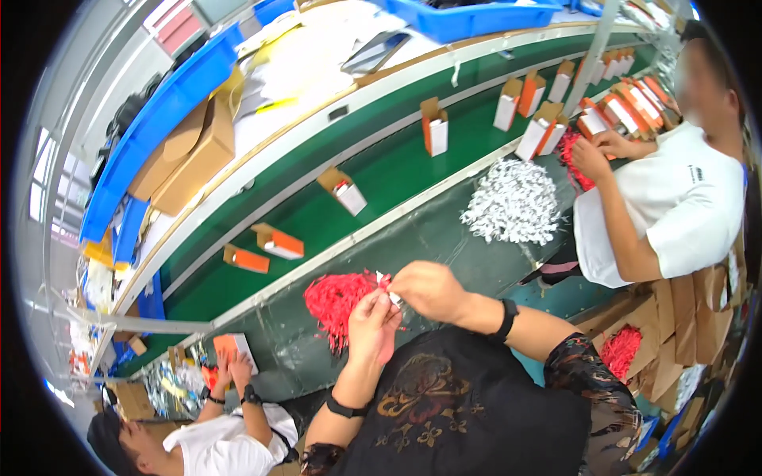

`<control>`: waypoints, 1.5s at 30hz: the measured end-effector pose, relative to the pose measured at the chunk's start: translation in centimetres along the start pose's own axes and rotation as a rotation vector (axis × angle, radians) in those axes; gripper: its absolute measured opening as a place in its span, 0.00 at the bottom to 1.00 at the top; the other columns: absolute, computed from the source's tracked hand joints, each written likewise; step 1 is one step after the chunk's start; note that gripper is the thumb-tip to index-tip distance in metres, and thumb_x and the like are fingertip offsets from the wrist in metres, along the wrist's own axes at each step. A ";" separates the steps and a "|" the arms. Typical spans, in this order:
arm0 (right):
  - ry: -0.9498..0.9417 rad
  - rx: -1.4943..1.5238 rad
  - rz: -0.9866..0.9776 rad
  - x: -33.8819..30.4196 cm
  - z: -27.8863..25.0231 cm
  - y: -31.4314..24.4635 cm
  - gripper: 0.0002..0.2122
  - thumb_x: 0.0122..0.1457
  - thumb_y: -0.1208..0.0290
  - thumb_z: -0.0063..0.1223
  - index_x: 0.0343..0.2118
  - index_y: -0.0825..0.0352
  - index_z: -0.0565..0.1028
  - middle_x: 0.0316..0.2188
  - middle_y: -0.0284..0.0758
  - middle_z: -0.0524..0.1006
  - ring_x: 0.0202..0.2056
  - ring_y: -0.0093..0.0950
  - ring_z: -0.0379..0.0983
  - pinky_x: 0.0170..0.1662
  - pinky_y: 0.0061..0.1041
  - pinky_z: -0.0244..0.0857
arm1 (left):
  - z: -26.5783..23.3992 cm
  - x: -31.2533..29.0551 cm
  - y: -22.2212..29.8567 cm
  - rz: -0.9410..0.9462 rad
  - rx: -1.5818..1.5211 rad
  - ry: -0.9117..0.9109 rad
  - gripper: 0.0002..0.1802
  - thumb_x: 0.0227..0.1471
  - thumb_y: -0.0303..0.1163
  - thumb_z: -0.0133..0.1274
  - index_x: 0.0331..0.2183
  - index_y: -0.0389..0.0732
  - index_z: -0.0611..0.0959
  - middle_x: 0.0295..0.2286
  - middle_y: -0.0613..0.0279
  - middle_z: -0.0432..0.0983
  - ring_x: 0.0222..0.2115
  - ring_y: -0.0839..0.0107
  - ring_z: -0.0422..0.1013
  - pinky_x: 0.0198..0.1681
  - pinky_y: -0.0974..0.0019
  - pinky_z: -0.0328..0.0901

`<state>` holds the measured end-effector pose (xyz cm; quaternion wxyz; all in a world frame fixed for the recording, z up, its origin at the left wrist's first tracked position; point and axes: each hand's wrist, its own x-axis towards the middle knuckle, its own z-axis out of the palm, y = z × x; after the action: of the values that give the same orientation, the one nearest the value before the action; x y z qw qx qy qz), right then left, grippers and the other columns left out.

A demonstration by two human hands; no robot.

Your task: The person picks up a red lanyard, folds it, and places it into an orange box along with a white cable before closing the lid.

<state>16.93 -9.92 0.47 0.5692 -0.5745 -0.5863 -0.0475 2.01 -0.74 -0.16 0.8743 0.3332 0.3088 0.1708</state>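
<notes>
My left hand (373,321) and my right hand (425,287) meet over the dark worktop (444,238), pinching a small white piece (392,297) between their fingertips. Just left of my hands lies a heap of red strings (337,300), touching my left fingers. A pile of small white pieces (514,202) lies farther right on the same worktop. Both my wrists wear black bands.
A green conveyor belt (389,170) carries several orange-and-white boxes (435,127), some upright, some lying. A person in a white shirt (675,206) handles boxes at the right; another person (230,381) holds an orange box at lower left. Blue bins and cardboard boxes stand beyond the belt.
</notes>
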 end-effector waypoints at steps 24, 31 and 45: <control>-0.585 0.453 0.670 -4.2 -2.2 8.0 0.08 0.52 0.74 0.62 0.35 0.68 0.79 0.29 0.34 0.81 0.31 0.26 0.78 0.36 0.27 0.71 | 0.7 2.0 -1.3 -0.219 0.635 -0.115 0.44 0.61 0.42 0.50 0.66 0.36 0.46 0.53 0.49 0.70 0.49 0.62 0.71 0.52 0.60 0.64; -0.166 0.655 1.139 -5.6 -5.1 17.5 0.07 0.54 0.73 0.64 0.31 0.69 0.77 0.24 0.31 0.78 0.24 0.18 0.74 0.26 0.19 0.68 | -1.9 2.7 -1.6 -0.060 0.713 0.005 0.24 0.61 0.30 0.49 0.57 0.33 0.68 0.51 0.50 0.72 0.48 0.65 0.72 0.48 0.67 0.67; 0.121 0.619 1.484 -11.0 -4.5 24.2 0.06 0.55 0.73 0.62 0.32 0.70 0.78 0.24 0.33 0.79 0.22 0.19 0.73 0.25 0.18 0.65 | -15.1 -2.0 -7.1 -0.129 0.898 0.384 0.25 0.53 0.35 0.62 0.49 0.31 0.75 0.41 0.55 0.79 0.41 0.69 0.75 0.47 0.67 0.68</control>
<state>33.93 -11.76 -20.39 0.6162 -0.6270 -0.0065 0.4765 -8.68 0.30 -13.06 0.5806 0.6198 0.5274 0.0248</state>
